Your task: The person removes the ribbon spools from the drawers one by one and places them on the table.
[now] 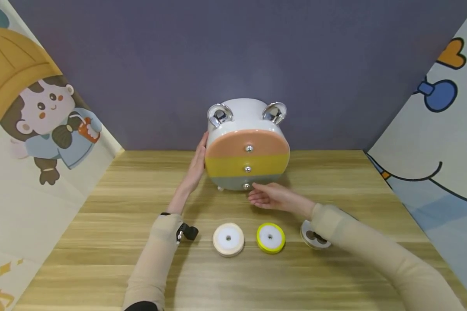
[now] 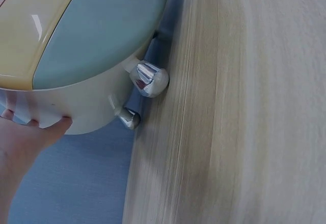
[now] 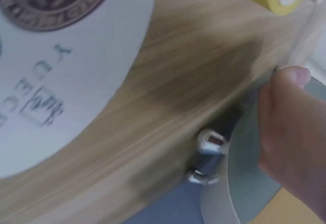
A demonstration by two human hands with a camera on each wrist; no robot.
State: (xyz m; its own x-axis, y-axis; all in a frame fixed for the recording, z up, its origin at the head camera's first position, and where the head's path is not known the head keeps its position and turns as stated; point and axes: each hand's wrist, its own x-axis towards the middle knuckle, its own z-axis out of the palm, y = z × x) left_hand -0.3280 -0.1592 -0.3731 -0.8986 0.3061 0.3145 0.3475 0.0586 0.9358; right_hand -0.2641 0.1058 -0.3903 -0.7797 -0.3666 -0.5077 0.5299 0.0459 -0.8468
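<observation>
A small round-bodied drawer cabinet (image 1: 247, 147) stands at the back of the table, with silver ears on its white top and an orange, a yellow and a grey-green drawer front. Each front bears a silver knob; the lowest knob (image 1: 246, 186) is on the grey-green drawer (image 2: 102, 30). My left hand (image 1: 195, 166) rests along the cabinet's left side, its fingertips against the white wall in the left wrist view. My right hand (image 1: 274, 196) is in front of the grey-green drawer with relaxed, bent fingers, the foremost fingertip right beside the lowest knob.
On the wooden table (image 1: 140, 224) lie a cream-edged tape roll (image 1: 228, 239), a yellow tape roll (image 1: 270, 238) and a white roll with brown print (image 1: 310, 235), partly under the right sleeve. A dark wall (image 1: 245, 56) rises behind the cabinet; cartoon panels flank both sides.
</observation>
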